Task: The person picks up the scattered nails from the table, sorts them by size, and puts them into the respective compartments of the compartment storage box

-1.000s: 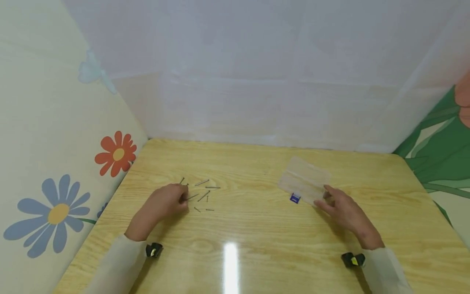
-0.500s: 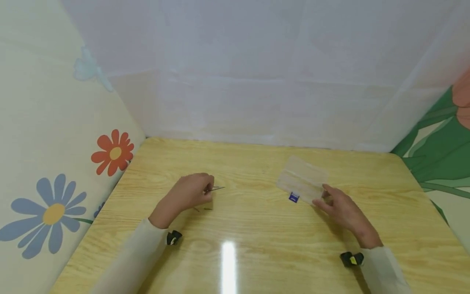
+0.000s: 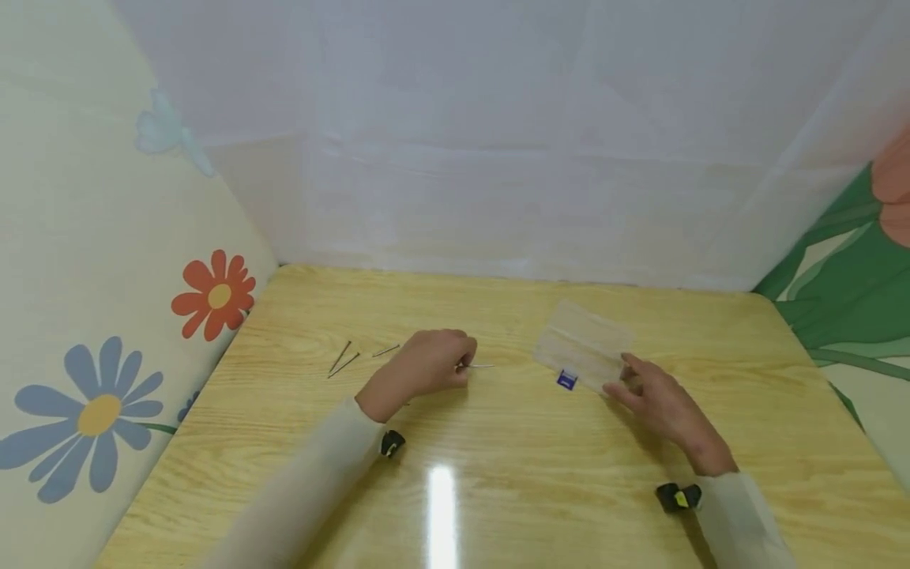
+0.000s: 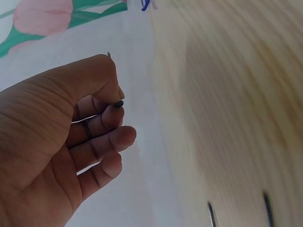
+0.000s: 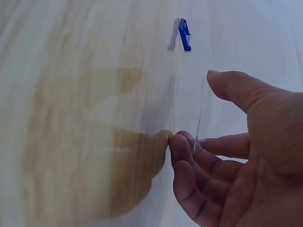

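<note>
Pinched between thumb and fingertip of the left hand (image 3: 430,363), a metal nail (image 3: 485,366) is held just below the head frame's centre; it is judged light, stiff and best taken mid-shank. Its head (image 4: 119,103) is shown only by the left wrist view. Right of centre, a clear plastic box (image 3: 586,341) is touched by the right hand (image 3: 657,403); whether it is gripped cannot be told.

Wood-grain tabletop (image 3: 554,482) with bright glare (image 3: 441,514), pale creased wall (image 3: 441,111) behind, flower-patterned walls (image 3: 78,237) on either side.
</note>
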The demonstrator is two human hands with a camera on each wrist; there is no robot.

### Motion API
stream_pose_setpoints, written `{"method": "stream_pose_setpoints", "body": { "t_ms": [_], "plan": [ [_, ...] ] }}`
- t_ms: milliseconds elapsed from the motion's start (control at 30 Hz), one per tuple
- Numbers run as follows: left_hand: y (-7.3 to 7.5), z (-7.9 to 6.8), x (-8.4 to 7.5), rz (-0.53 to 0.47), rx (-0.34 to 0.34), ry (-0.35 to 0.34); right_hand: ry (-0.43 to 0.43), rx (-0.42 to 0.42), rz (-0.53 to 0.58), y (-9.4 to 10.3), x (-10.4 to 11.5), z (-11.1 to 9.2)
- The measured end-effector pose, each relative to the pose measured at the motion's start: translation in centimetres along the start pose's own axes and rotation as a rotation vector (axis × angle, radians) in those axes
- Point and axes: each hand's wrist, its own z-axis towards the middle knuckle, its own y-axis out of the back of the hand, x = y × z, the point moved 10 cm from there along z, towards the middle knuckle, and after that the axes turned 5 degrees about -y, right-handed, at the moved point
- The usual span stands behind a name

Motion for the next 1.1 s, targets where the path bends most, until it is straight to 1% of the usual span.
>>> {"method": "stream_pose_setpoints", "body": {
  "t_ms": [200,433,567,767,1000,1100],
  "plan": [
    [-0.4,2.6,-1.5,-0.015,0.002,-0.040,0.031,0.004,0.017,0.2,0.1,-0.2],
    [-0.9,5.3,-2.5,0.060,-0.007,-0.074,0.030,0.016,0.031,0.0,0.3,0.0],
    [-0.7,7.0,-3.2,0.088,-0.016,-0.096,0.021,0.014,0.022,0.0,0.2,0.0],
    [-0.7,9.5,-3.6,0.091,-0.004,-0.097,0.030,0.003,0.020,0.1,0.2,0.0],
    [-1.9,11.7,-3.9,0.086,0.039,-0.104,0.032,-0.008,0.018,0.1,0.2,0.1],
    [-2.1,12.3,-3.9,0.092,0.043,-0.105,0.029,-0.005,0.026,0.1,0.2,0.1]
  ]
}}
